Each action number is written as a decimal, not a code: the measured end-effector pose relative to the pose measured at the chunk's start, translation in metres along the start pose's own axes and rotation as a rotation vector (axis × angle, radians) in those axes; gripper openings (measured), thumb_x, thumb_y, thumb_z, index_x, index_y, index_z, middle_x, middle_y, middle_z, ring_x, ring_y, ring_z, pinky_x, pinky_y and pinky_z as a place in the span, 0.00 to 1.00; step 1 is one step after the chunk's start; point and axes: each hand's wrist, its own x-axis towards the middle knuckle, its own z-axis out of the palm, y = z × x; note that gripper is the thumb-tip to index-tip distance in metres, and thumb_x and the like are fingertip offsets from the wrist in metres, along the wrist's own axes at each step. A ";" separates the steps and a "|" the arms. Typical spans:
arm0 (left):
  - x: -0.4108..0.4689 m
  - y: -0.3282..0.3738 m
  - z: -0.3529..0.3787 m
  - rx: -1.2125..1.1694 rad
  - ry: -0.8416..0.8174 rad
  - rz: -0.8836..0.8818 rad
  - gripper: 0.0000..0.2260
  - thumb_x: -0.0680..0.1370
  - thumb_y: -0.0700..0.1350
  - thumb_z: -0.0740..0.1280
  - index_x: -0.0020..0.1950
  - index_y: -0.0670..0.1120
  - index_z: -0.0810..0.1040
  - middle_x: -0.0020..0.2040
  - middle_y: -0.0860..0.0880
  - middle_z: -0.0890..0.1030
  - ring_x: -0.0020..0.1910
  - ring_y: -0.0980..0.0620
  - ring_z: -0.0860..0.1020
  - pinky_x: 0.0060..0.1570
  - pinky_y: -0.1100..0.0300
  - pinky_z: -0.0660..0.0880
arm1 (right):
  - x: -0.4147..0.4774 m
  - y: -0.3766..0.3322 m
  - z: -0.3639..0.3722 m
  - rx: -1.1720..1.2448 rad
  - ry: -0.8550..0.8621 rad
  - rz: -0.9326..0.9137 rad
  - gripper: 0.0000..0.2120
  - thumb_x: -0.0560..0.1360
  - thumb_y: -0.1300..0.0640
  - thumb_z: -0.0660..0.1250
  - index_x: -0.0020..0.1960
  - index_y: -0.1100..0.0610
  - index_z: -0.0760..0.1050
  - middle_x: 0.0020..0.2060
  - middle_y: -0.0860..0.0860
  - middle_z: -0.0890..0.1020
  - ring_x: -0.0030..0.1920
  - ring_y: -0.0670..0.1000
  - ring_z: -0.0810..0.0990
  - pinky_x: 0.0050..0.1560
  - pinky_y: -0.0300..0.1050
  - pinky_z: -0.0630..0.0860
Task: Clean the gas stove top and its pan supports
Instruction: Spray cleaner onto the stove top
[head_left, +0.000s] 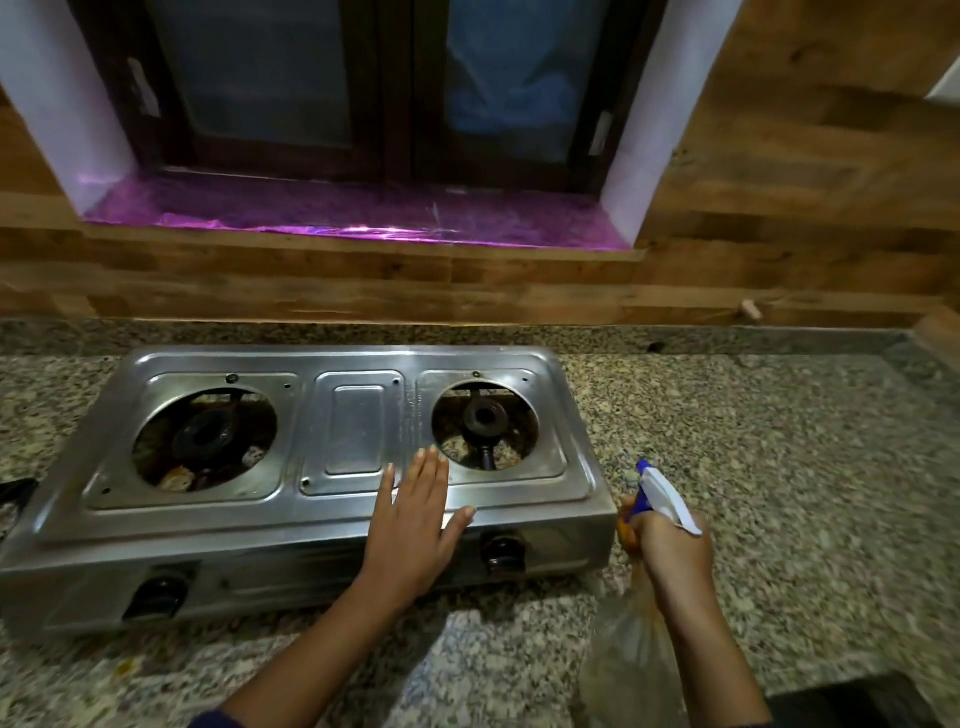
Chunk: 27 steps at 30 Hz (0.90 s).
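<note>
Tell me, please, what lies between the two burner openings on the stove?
In the head view, a raised rectangular steel panel lies between the left burner and right burner; the left hand touches its near right corner.

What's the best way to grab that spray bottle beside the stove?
Take the spray bottle by its narrow neck just under the white trigger head, coming from behind, opposite the blue nozzle. The neck fits a curled hand and leaves a finger for the trigger; the right hand grips it so.
</note>
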 end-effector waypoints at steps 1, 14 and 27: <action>0.002 0.006 0.001 -0.001 0.001 0.003 0.33 0.82 0.63 0.44 0.74 0.42 0.69 0.74 0.44 0.69 0.75 0.47 0.66 0.72 0.46 0.52 | 0.004 0.000 -0.007 0.020 -0.008 0.004 0.13 0.62 0.69 0.61 0.37 0.56 0.81 0.31 0.53 0.79 0.32 0.55 0.74 0.34 0.49 0.67; 0.019 0.060 0.016 0.021 0.054 0.002 0.33 0.80 0.63 0.46 0.76 0.43 0.66 0.76 0.44 0.66 0.76 0.47 0.63 0.72 0.43 0.61 | 0.112 -0.009 -0.074 0.030 0.186 -0.404 0.18 0.74 0.67 0.64 0.62 0.56 0.76 0.48 0.52 0.79 0.40 0.44 0.76 0.36 0.31 0.72; 0.018 0.061 0.018 0.020 0.096 0.012 0.29 0.80 0.60 0.52 0.73 0.43 0.70 0.72 0.43 0.71 0.73 0.43 0.68 0.68 0.44 0.65 | 0.192 0.012 -0.080 0.003 0.171 -0.489 0.14 0.79 0.59 0.66 0.63 0.59 0.73 0.43 0.48 0.76 0.39 0.39 0.75 0.41 0.38 0.73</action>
